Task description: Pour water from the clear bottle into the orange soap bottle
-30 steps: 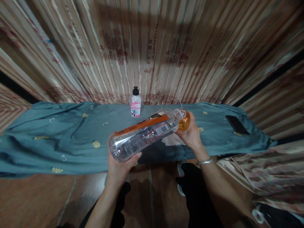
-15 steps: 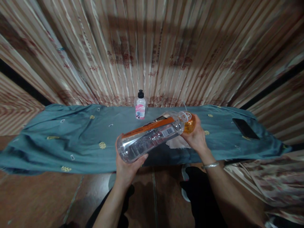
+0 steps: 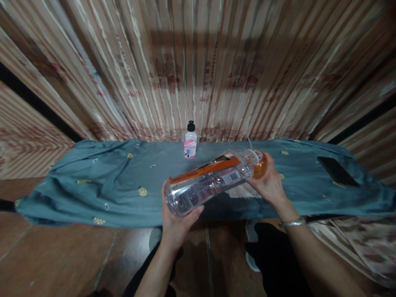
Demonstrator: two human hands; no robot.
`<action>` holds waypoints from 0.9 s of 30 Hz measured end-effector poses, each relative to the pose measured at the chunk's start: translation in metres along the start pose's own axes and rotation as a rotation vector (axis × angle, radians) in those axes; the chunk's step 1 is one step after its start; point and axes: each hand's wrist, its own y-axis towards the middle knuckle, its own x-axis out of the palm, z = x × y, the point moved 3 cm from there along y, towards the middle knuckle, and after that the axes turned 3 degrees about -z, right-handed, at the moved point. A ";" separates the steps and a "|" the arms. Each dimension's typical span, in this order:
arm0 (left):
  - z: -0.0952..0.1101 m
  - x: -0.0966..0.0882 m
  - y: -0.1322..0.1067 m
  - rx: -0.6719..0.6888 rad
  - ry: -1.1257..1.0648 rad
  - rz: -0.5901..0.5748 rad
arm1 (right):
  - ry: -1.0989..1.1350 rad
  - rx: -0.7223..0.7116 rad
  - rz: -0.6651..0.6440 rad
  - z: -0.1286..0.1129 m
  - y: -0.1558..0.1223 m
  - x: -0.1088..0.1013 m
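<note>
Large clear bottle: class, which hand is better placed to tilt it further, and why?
Left, probably. The left hand grips the large clear bottle at its base, the end to lift. The right hand is busy holding the small amber container at the bottle's mouth.

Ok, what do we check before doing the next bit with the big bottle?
1. Left hand grips the big bottle at its base: ok.
2. Right hand grips the orange bottle: ok.
3. Big bottle tilted, neck against the orange bottle: ok.
4. The two mouths lined up: cannot tell, too blurred.
5. Big bottle's cap off: cannot tell.
6. Tissue lies on the cloth under the bottles, phone far off to the right: ok.
</note>
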 end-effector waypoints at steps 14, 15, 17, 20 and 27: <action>-0.002 0.010 -0.006 0.040 -0.061 -0.029 | -0.038 0.014 0.024 0.002 0.000 -0.002; -0.005 0.009 -0.004 0.055 -0.061 -0.042 | -0.038 0.026 0.019 0.001 0.000 -0.003; -0.010 0.008 -0.003 0.075 -0.055 -0.051 | -0.033 0.042 0.015 -0.001 0.000 -0.004; -0.014 0.006 -0.002 0.083 -0.049 -0.046 | -0.033 0.059 0.015 -0.004 0.000 -0.006; -0.011 0.004 -0.003 0.113 -0.030 -0.022 | -0.043 0.066 0.017 -0.006 -0.001 -0.006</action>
